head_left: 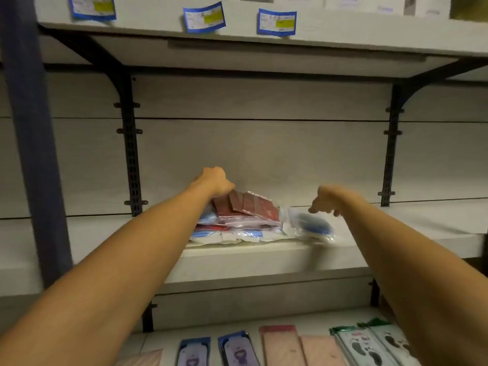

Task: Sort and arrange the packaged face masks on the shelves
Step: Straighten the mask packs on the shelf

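A loose pile of packaged face masks [245,220] lies on the middle shelf [264,257], with dark red packs on top and light blue and white ones beneath. My left hand [215,180] reaches over the far left of the pile and grips the back edge of the red packs [245,206]. A clear bag with a dark blue mask [314,225] lies at the pile's right end. My right hand [326,200] hovers just above that bag, fingers hanging loosely and holding nothing.
The upper shelf [237,35] carries blue-edged price labels [203,17]. On the lower shelf [148,339] lie rows of flat packs: purple [237,350], pink [282,344] and green-topped footprint packs [364,347]. Black brackets [130,143] stand at both sides of the bay.
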Demonstrator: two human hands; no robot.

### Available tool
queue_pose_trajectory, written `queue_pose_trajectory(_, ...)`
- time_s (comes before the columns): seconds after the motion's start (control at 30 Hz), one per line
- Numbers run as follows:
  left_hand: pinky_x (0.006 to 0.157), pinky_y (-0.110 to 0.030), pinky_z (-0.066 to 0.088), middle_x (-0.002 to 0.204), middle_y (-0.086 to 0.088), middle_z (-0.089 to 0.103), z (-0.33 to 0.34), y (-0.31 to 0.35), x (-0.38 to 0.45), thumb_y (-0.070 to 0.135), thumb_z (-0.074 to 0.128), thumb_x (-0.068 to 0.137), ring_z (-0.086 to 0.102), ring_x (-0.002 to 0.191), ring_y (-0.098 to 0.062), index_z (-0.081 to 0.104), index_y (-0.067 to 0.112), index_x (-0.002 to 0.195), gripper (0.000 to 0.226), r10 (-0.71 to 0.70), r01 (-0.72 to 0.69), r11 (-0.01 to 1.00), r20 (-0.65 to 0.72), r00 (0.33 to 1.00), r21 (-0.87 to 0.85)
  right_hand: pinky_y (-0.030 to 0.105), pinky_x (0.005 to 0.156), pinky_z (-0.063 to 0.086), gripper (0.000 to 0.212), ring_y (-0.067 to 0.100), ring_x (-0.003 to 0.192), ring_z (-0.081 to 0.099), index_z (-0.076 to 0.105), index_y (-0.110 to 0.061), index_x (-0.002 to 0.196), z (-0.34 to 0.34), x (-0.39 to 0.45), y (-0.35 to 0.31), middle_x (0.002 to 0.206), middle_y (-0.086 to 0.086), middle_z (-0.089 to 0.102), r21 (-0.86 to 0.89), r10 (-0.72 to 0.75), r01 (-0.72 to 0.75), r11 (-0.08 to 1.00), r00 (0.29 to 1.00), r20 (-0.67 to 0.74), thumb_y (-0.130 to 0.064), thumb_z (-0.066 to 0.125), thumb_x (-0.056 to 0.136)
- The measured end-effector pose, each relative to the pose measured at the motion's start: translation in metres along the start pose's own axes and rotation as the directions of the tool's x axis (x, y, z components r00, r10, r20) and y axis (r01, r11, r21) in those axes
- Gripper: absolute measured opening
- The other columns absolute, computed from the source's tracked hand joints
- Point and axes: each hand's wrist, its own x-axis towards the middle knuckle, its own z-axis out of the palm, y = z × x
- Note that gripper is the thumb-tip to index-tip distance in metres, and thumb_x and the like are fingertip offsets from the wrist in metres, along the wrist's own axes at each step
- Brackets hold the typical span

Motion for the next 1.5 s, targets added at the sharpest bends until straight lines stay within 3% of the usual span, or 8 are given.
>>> queue_pose_trajectory(0.1,0.098,-0.041,0.048,0.139,-0.022,0.054,0.014,0.009,0.007,0.055,0.07,0.088,0.056,0.123,-0.04,0.056,0.001,0.133,0.071,-0.112,0.114,0.993,0.09,0.99,-0.013,0.041,0.101,0.052,0.07,0.028,0.095,0.062,0.045,-0.004,0.143,0.004,0.003,0.021,0.131,0.014,0.056,0.075,0.096,-0.114,0.991,0.972,0.213,-0.046,0.069,0.093)
queue_pose_trajectory(0.23,0.099,-0.042,0.05,0.137,-0.019,0.056,0.023,0.009,0.008,0.053,0.08,0.08,0.055,0.123,-0.036,0.056,0.002,0.13,0.075,-0.201,0.205,0.979,0.169,0.965,-0.009,0.041,0.099,0.054,0.084,0.028,0.088,0.064,0.044,-0.002,0.141,0.017,0.018,0.033,0.109,0.014,0.062,0.202,0.162,-0.235,0.951,0.933,0.323,-0.049,0.08,0.082)
queue_pose_trajectory(0.4,0.1,-0.043,0.053,0.126,-0.018,0.065,0.021,0.005,0.009,0.029,0.088,0.077,0.062,0.117,-0.035,0.058,0.0,0.124,0.063,-0.222,0.244,0.965,0.198,0.955,-0.097,0.04,0.097,0.053,0.045,0.026,0.075,0.054,0.054,0.004,0.109,0.015,0.03,0.03,0.086,0.014,0.054,0.317,0.185,-0.31,0.896,0.911,0.368,-0.022,0.082,0.085)
queue_pose_trajectory(0.63,0.082,-0.039,0.056,0.085,-0.015,0.06,0.014,-0.007,0.006,0.0,0.072,0.086,0.063,0.087,-0.031,0.051,0.003,0.11,0.032,-0.243,0.284,0.878,0.152,0.958,-0.385,0.037,0.095,0.051,0.048,0.024,0.077,0.055,0.049,-0.002,0.13,0.007,0.019,0.007,0.109,0.013,0.053,0.248,0.077,-0.144,0.958,0.962,0.261,-0.017,0.074,0.092)
queue_pose_trajectory(0.87,0.086,-0.05,0.058,0.11,-0.021,0.06,-0.023,-0.048,0.009,0.007,0.057,0.09,0.065,0.1,-0.038,0.041,0.009,0.102,0.02,-0.326,0.26,0.809,-0.034,0.945,-0.526,0.046,0.092,0.058,0.044,0.03,0.092,0.067,0.059,0.001,0.116,0.007,0.015,-0.05,0.111,0.016,0.066,0.389,-0.076,0.057,0.919,0.996,0.035,-0.025,0.079,0.087)
queue_pose_trajectory(1.27,0.079,-0.041,0.057,0.109,-0.017,0.062,-0.053,-0.108,-0.002,0.013,0.055,0.088,0.064,0.096,-0.037,0.056,0.002,0.111,0.026,-0.417,0.269,0.807,-0.183,0.89,-0.526,0.043,0.104,0.048,0.07,0.034,0.108,0.062,0.052,0.001,0.135,0.021,-0.005,-0.113,0.096,0.014,0.059,0.153,-0.086,0.041,0.987,0.95,0.301,-0.055,0.063,0.093)
queue_pose_trajectory(1.37,0.08,-0.041,0.057,0.11,-0.018,0.061,-0.057,-0.114,-0.004,0.012,0.052,0.089,0.064,0.098,-0.036,0.056,0.002,0.112,0.026,-0.413,0.269,0.804,-0.173,0.894,-0.53,0.039,0.107,0.046,0.057,0.032,0.114,0.063,0.056,0.004,0.122,0.015,-0.009,-0.116,0.105,0.017,0.063,0.142,-0.061,0.019,0.99,0.955,0.291,-0.047,0.062,0.096)
queue_pose_trajectory(1.5,0.084,-0.045,0.059,0.108,-0.019,0.063,-0.06,-0.121,-0.003,0.012,0.053,0.088,0.065,0.095,-0.036,0.059,0.0,0.106,0.022,-0.412,0.238,0.79,-0.2,0.889,-0.565,0.03,0.074,0.044,0.043,0.02,0.063,0.05,0.054,-0.003,0.068,0.016,-0.01,-0.119,0.067,0.01,0.057,0.1,-0.004,-0.027,0.995,0.955,0.297,-0.03,0.058,0.101)
